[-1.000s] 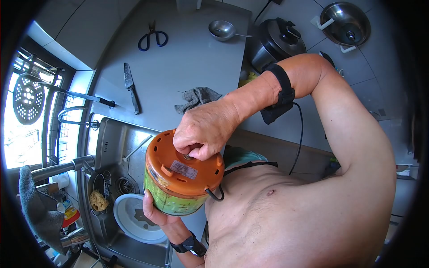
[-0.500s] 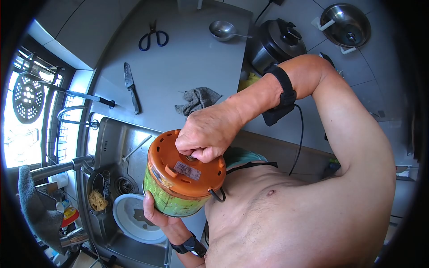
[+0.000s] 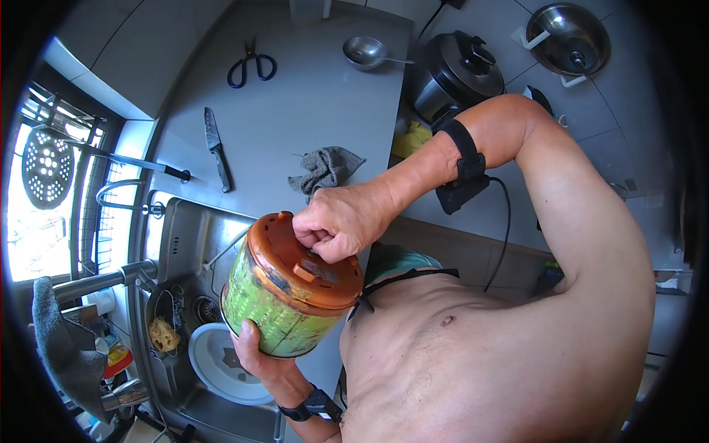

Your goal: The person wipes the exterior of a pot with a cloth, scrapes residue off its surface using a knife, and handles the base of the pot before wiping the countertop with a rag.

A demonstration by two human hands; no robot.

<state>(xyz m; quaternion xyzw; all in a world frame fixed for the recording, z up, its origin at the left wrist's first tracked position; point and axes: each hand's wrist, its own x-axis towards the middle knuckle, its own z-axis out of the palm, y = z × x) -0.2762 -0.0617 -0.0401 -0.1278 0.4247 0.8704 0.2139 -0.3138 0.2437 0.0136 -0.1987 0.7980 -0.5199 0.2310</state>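
Observation:
A green, worn cylindrical container (image 3: 277,314) with an orange top (image 3: 284,247) is held above the sink's edge, tilted so that much of its side shows. From below, my left hand (image 3: 260,356) supports its base, the thumb lying on the green side. My right hand (image 3: 343,220) is closed at the middle of the orange top, its fingertips at a recessed part that they mostly hide. Just beyond this hand, a crumpled grey cloth (image 3: 325,168) lies on the counter.
The counter (image 3: 295,103) bears a knife (image 3: 216,148), scissors (image 3: 251,66) and a metal ladle (image 3: 365,53). A cooker (image 3: 458,74) stands at the upper right. In the sink (image 3: 185,376) are a white basin (image 3: 210,365) and a sponge (image 3: 162,334).
The container has tilted further, showing more green side and hiding the label on its top. My left hand has shifted slightly left with it. My right hand stays closed at the top.

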